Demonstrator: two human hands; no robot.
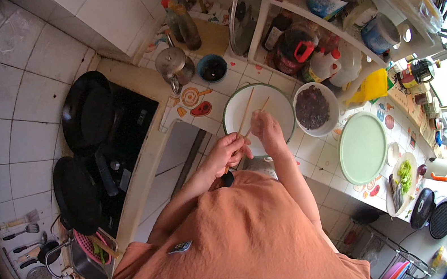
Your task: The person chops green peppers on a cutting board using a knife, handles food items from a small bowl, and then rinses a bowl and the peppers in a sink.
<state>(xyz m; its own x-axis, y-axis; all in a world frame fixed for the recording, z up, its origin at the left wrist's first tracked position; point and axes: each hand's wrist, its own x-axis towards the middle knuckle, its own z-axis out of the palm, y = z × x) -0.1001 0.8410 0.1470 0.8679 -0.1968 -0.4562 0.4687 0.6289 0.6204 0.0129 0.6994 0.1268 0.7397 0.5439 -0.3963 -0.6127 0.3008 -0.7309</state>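
Observation:
A large white enamel basin (pixel 283 109) with a dark green rim stands on the tiled counter before me. Over its near left edge, my left hand (pixel 231 151) is closed around a wooden chopstick (pixel 247 110) that slants up across the basin. My right hand (pixel 266 131) is over the basin, its fingers closed on a second chopstick (pixel 265 103), whose tip sticks out beyond them. The two hands are close together. To the right of the basin, a white bowl (pixel 334 98) holds a dark purplish food.
A blue bowl (pixel 212 68) and a metal pot (pixel 174 66) stand behind left; a green oval lid (pixel 363 147) lies right. Farther right, a cutting board (pixel 392 208) bears chopped greens. Black pans (pixel 89 111) sit at the left stove. A loaded shelf (pixel 262 33) rises behind.

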